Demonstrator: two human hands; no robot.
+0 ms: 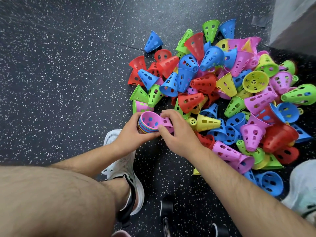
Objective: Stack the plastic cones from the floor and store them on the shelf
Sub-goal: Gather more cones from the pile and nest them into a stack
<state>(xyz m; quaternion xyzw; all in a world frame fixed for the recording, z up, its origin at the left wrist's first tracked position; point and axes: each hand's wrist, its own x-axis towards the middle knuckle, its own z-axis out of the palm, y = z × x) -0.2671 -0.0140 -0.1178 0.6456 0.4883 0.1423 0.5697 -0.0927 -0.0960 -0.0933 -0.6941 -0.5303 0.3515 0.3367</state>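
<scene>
A big pile of perforated plastic cones [222, 93] in red, blue, green, yellow and pink lies on the dark speckled floor [59, 74]. My left hand [135, 132] grips a nested stack of cones [149, 122] with a pink one innermost, its open mouth facing up. My right hand [177, 132] pinches a single pink cone [167, 124] right beside the stack, touching its rim. The shelf is out of view.
My left white shoe [123, 166] stands just below the hands, and my right shoe [302, 189] is at the lower right edge beside a blue cone [271, 183]. A grey wall or box corner [294, 21] rises at the top right. Bare floor spreads to the left.
</scene>
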